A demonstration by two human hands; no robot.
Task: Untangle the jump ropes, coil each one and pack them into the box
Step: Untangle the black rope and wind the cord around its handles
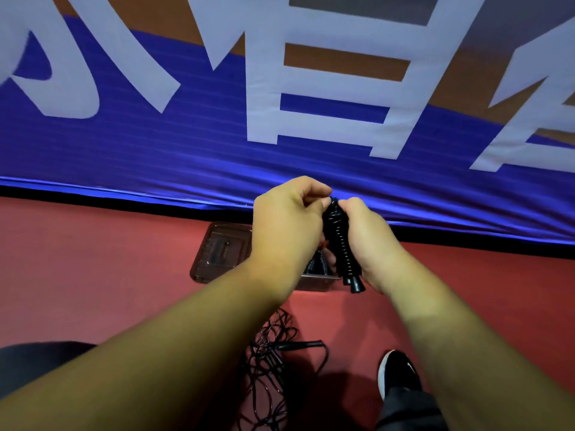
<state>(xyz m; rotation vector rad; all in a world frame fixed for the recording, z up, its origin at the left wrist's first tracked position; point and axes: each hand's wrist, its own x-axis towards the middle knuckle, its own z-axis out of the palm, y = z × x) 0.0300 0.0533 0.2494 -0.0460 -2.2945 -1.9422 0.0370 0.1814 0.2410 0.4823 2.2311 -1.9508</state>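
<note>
Rope: our ribbed black coil, upright.
Left hand: pinches its top.
Right hand: grips it.
Box: clear plastic.

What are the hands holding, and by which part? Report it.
Both hands hold one black jump rope wound into a tight bundle: the right hand grips its wrapped middle, the left hand pinches its top end.

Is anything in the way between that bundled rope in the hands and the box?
Nothing visible does. The left hand and right hand hold the rope just above the box; the left hand hides part of it.
</note>
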